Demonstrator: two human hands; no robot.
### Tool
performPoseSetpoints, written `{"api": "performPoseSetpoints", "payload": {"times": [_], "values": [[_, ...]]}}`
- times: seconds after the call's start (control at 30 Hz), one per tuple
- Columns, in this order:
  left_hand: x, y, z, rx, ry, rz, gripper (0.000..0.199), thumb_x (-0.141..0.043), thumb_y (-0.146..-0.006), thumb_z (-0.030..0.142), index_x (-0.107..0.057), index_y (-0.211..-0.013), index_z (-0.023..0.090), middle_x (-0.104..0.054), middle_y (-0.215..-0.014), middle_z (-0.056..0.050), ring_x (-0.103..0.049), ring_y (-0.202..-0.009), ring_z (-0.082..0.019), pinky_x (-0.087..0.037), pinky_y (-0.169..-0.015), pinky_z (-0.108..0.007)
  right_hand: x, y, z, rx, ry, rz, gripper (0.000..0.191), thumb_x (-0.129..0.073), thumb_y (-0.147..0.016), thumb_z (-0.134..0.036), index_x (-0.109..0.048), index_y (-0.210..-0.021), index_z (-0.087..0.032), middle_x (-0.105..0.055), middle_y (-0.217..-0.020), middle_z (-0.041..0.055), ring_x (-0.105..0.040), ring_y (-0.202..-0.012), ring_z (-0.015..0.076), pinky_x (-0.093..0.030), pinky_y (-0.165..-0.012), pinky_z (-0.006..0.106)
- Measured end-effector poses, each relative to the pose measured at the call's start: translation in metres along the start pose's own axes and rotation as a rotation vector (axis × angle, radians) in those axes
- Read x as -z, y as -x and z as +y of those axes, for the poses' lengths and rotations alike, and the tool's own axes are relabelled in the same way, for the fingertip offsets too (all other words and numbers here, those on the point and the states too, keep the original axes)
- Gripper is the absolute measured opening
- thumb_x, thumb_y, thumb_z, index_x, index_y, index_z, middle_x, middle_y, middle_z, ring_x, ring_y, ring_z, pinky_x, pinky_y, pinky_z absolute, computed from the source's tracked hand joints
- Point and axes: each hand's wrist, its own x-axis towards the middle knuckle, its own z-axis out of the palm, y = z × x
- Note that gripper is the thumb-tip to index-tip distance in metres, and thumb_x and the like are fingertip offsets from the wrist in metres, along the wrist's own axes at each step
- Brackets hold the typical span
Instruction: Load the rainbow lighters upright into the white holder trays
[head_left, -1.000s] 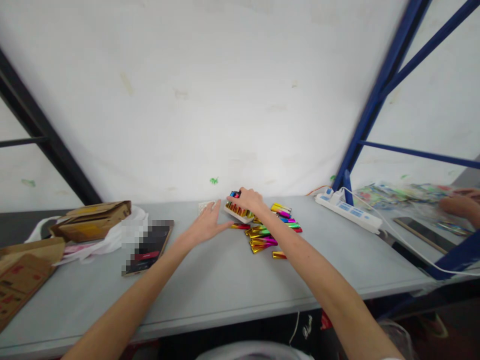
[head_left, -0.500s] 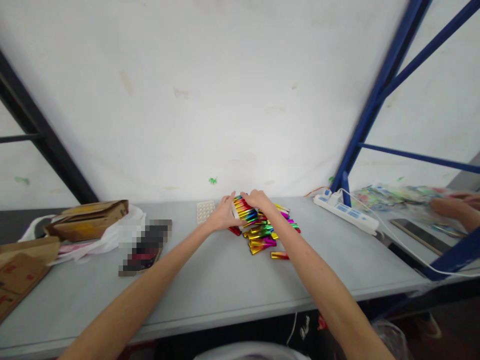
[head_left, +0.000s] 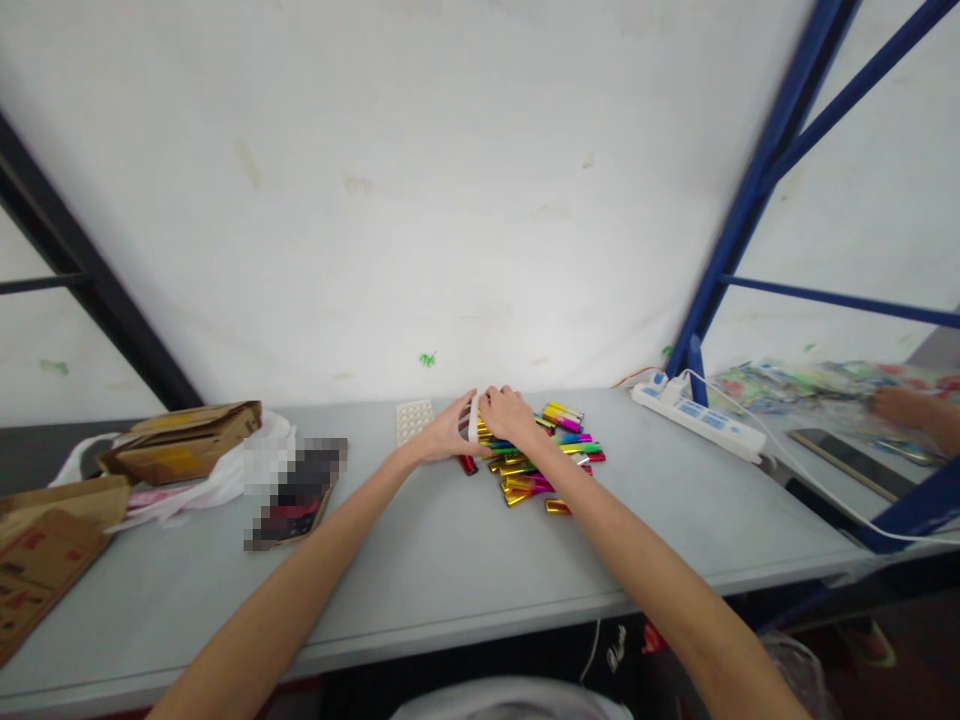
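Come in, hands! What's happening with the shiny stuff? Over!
Left hand gripping white holder. Right hand at its edge, exact grip hidden. Nearest clutter: loose shiny pieces heaped alongside. Over.

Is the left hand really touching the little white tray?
Touching. The head view shows the left hand curled around the end of the white tray, clasping it between thumb and fingers.

The left hand (head_left: 442, 436) holds a white tray (head_left: 474, 418), the right hand (head_left: 510, 413) beside it over shiny strips (head_left: 528, 484).
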Motion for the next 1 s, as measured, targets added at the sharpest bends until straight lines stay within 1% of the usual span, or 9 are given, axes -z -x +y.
{"api": "performPoseSetpoints", "payload": {"times": [0.07,0.17,0.27,0.37,0.5,0.63,0.77,0.87,1.0], "values": [[-0.002,0.002,0.002,0.0,0.03,-0.009,0.129,-0.094,-0.058,0.038,-0.02,-0.162,0.02,-0.027,-0.166,-0.022,-0.037,-0.149,-0.037,-0.031,-0.123,-0.054,0.001,0.001,0.003,-0.047,-0.03,-0.006,0.041,-0.035,-0.106,-0.035,-0.059,-0.135,-0.02,-0.063,-0.132,0.0196,-0.056,-0.126,0.0348,-0.044,-0.104,0.05],[-0.004,0.003,0.003,-0.011,0.074,0.001,0.13,-0.096,-0.056,0.037,-0.023,-0.162,0.022,-0.03,-0.165,-0.021,-0.037,-0.149,-0.036,-0.031,-0.124,-0.054,0.002,0.004,0.013,-0.1,-0.042,-0.025,0.042,-0.036,-0.105,-0.035,-0.059,-0.134,-0.016,-0.062,-0.132,0.0224,-0.057,-0.123,0.036,-0.043,-0.103,0.05],[-0.005,0.004,0.001,-0.005,0.128,0.008,0.132,-0.097,-0.054,0.035,-0.022,-0.162,0.024,-0.034,-0.163,-0.021,-0.039,-0.148,-0.037,-0.033,-0.122,-0.055,-0.001,0.008,0.031,-0.06,0.018,-0.031,0.041,-0.034,-0.104,-0.025,-0.062,-0.131,-0.011,-0.062,-0.132,0.025,-0.058,-0.123,0.0365,-0.042,-0.103,0.049],[-0.006,0.006,0.002,0.008,0.161,0.002,0.131,-0.098,-0.055,0.033,-0.023,-0.162,0.026,-0.033,-0.163,-0.021,-0.041,-0.146,-0.038,-0.036,-0.12,-0.057,-0.007,0.014,0.049,-0.015,0.075,-0.026,0.042,-0.031,-0.103,-0.017,-0.062,-0.13,-0.009,-0.064,-0.13,0.0244,-0.06,-0.119,0.0349,-0.043,-0.1,0.045],[-0.005,0.008,0.006,0.015,0.175,-0.009,0.131,-0.098,-0.055,0.031,-0.023,-0.162,0.027,-0.031,-0.164,-0.02,-0.038,-0.148,-0.039,-0.036,-0.121,-0.057,-0.011,0.019,0.064,-0.069,0.041,-0.001,0.041,-0.031,-0.105,-0.021,-0.063,-0.128,-0.008,-0.068,-0.126,0.0219,-0.064,-0.113,0.0308,-0.044,-0.095,0.037],[-0.006,0.011,0.009,0.022,0.195,-0.02,0.131,-0.097,-0.057,0.03,-0.02,-0.163,0.026,-0.031,-0.165,-0.02,-0.037,-0.149,-0.037,-0.038,-0.12,-0.054,-0.008,0.024,0.072,-0.095,-0.093,0.042,0.043,-0.026,-0.108,-0.025,-0.066,-0.119,-0.01,-0.073,-0.115,0.0173,-0.067,-0.107,0.0247,-0.041,-0.093,0.031],[-0.007,0.014,0.011,0.042,0.213,-0.052,0.124,-0.094,-0.063,0.031,-0.02,-0.162,0.029,-0.04,-0.161,-0.018,-0.045,-0.144,-0.035,-0.046,-0.114,-0.054,0.0,0.028,0.077,-0.008,-0.174,0.042,0.041,-0.03,-0.106,-0.022,-0.069,-0.112,-0.015,-0.075,-0.111,0.0111,-0.067,-0.101,0.0203,-0.04,-0.089,0.027],[-0.007,0.015,0.012,0.04,0.192,-0.04,0.115,-0.093,-0.065,0.032,-0.028,-0.16,0.028,-0.044,-0.159,-0.016,-0.049,-0.142,-0.034,-0.046,-0.114,-0.054,0.004,0.03,0.076,-0.012,-0.164,0.043,0.041,-0.031,-0.107,-0.025,-0.071,-0.107,-0.015,-0.076,-0.109,0.0113,-0.068,-0.099,0.0204,-0.041,-0.087,0.027],[-0.008,0.015,0.012,0.012,0.174,-0.006,0.111,-0.094,-0.064,0.033,-0.035,-0.158,0.027,-0.045,-0.159,-0.016,-0.05,-0.141,-0.035,-0.043,-0.117,-0.055,0.004,0.03,0.07,-0.047,-0.128,0.053,0.05,-0.027,-0.11,-0.039,-0.071,-0.104,-0.015,-0.075,-0.11,0.0146,-0.068,-0.102,0.0228,-0.041,-0.091,0.029]]}}
